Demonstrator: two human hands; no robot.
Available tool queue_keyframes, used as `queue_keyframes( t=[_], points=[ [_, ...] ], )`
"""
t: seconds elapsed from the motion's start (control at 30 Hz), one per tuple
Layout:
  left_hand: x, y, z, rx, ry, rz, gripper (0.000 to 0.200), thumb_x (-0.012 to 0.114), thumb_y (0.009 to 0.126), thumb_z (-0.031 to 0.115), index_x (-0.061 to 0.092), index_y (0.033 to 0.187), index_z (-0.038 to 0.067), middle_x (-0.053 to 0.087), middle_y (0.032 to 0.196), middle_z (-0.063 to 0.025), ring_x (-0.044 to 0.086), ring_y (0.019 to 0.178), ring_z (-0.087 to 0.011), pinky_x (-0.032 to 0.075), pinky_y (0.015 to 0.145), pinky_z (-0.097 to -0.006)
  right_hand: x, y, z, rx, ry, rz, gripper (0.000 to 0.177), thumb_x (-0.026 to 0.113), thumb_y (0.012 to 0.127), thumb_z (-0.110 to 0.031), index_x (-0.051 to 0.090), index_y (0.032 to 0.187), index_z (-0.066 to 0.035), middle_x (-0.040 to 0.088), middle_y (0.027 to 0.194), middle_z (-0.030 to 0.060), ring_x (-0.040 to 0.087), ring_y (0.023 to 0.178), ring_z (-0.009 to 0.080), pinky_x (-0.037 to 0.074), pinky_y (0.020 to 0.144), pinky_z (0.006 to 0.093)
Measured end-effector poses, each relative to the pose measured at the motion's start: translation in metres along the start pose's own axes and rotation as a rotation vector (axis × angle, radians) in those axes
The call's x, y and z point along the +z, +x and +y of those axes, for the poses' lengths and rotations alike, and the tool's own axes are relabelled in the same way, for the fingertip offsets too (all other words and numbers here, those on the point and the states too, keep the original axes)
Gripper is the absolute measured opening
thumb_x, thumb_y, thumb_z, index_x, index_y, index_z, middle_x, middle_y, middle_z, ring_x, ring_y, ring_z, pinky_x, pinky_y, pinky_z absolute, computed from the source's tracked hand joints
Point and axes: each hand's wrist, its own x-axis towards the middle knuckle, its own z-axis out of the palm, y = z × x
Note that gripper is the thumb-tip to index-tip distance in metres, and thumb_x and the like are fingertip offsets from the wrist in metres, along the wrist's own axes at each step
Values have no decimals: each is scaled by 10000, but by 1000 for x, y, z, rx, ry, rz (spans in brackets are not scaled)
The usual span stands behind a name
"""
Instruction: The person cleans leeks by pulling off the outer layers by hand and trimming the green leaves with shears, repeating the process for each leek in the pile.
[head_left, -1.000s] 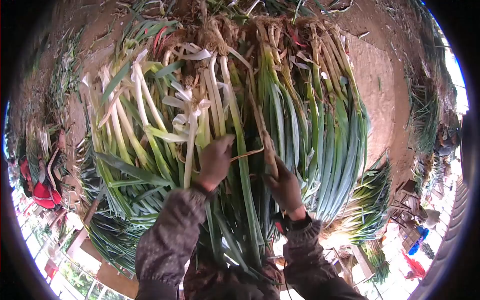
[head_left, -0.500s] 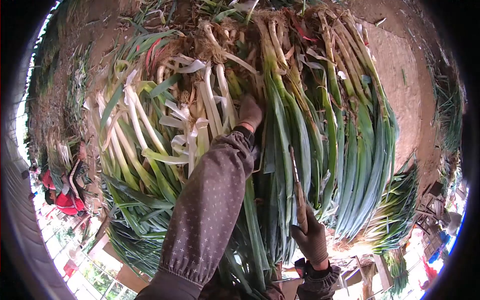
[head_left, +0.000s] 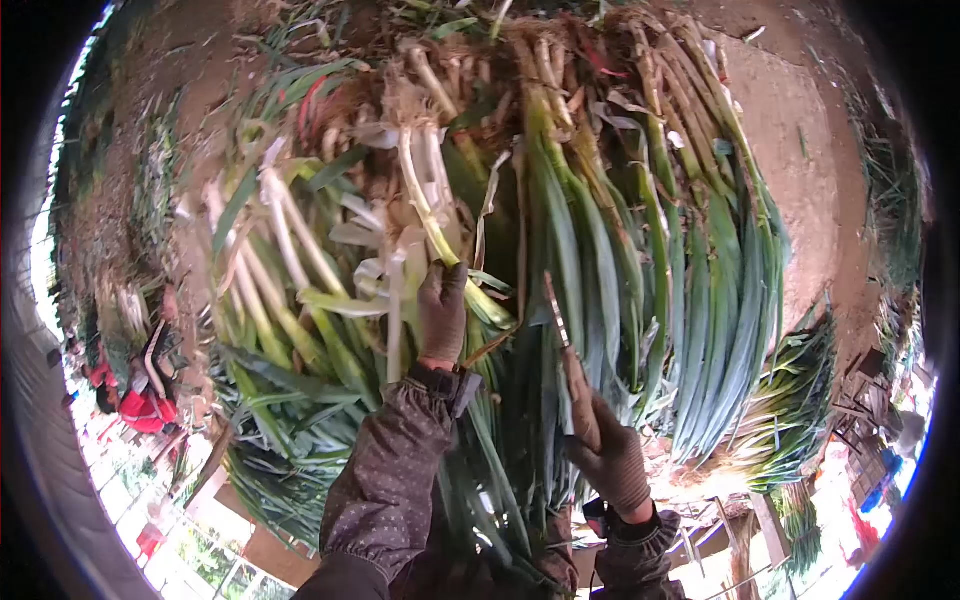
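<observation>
Gripping a leek [head_left: 424,205] just left of the frame's centre, my gloved left hand [head_left: 443,310] is closed around its greener part, with the white stem slanting up to the roots in the upper frame. My gloved right hand [head_left: 612,455], below and right of centre, is wrapped around the handle of a narrow-bladed tool [head_left: 575,380], whose tip points up, apart from the leek I hold. Long green leaves [head_left: 690,330] spread across the right of centre, pale stalks [head_left: 290,235] lie at the left, and another bundle [head_left: 795,400] sits at the lower right.
</observation>
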Motion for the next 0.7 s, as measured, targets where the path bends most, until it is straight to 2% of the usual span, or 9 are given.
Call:
queue_keyframes(
  t=[0.1, 0.2, 0.3, 0.37, 0.4, 0.5, 0.53, 0.6, 0.7],
  points=[
    [-31, -20, 23, -37, -144, 98, 310, 624, 1052, 272, 654, 1026, -35, 599, 894, -41, 496, 874, -108, 458, 767, -303, 5, -4, -19, -71, 30, 6, 646, 736, 871, -166, 500, 1455, -21, 724, 978, 266, 724, 997, 419, 589, 778, 396],
    [-70, -16, 25, 60, 18, 78, 344, 584, 1066, 234, 578, 1276, -38, 642, 1075, -126, 595, 1015, -204, 492, 890, -342, 10, -18, -35, -93, 50, -17, 631, 720, 872, -136, 506, 1455, -24, 719, 1020, 267, 717, 1039, 405, 582, 809, 385],
    [-89, -9, 85, 751, 951, 187, 410, 571, 1026, 64, 490, 1413, -46, 639, 1230, -269, 679, 1023, -357, 583, 874, -394, 12, -30, -47, -71, 55, 9, 633, 712, 868, -114, 507, 1460, -24, 731, 1059, 229, 735, 1050, 296, 569, 846, 359],
    [-99, 9, 132, 316, 653, 126, 392, 597, 1027, 86, 502, 1382, -49, 661, 1220, -244, 707, 975, -339, 601, 816, -388, 11, -36, -58, -11, 101, 31, 637, 708, 864, -99, 507, 1463, -17, 740, 1091, 182, 721, 1044, 188, 555, 877, 335],
    [-112, 25, 162, 52, 134, -22, 392, 607, 1022, 74, 500, 1380, -45, 675, 1185, -222, 706, 963, -313, 601, 832, -382, 11, -39, -61, -9, 150, 32, 635, 704, 862, -78, 511, 1464, -12, 734, 1114, 107, 631, 1031, 98, 531, 909, 304],
    [-154, 60, 145, 119, 411, -129, 354, 508, 1091, 213, 511, 1360, -17, 695, 1061, -134, 693, 915, -227, 593, 813, -348, 12, -45, -70, -19, 123, 15, 620, 694, 870, -69, 518, 1463, -16, 724, 1134, 85, 618, 1042, 104, 519, 929, 300],
    [-142, 55, 138, -170, 65, -137, 374, 493, 1099, 271, 528, 1347, -7, 690, 1052, -124, 687, 905, -216, 588, 790, -335, 14, -47, -71, -62, 130, 29, 618, 694, 873, -74, 519, 1463, -19, 728, 1128, 92, 628, 1043, 106, 523, 925, 303],
    [-110, 21, 117, -391, -130, -204, 484, 476, 1083, 451, 590, 1275, 21, 676, 994, -89, 664, 851, -183, 558, 722, -301, 20, -50, -70, -146, 141, 61, 614, 695, 878, -82, 521, 1463, -24, 736, 1117, 104, 646, 1043, 111, 532, 917, 308],
    [-67, -66, 60, -535, -91, -217, 653, 441, 1043, 652, 675, 910, 57, 642, 750, -40, 619, 698, -147, 500, 643, -310, 26, -61, -77, -26, 101, 11, 606, 700, 881, -92, 525, 1458, -29, 744, 1121, 146, 694, 1084, 147, 544, 908, 321]
  ],
)
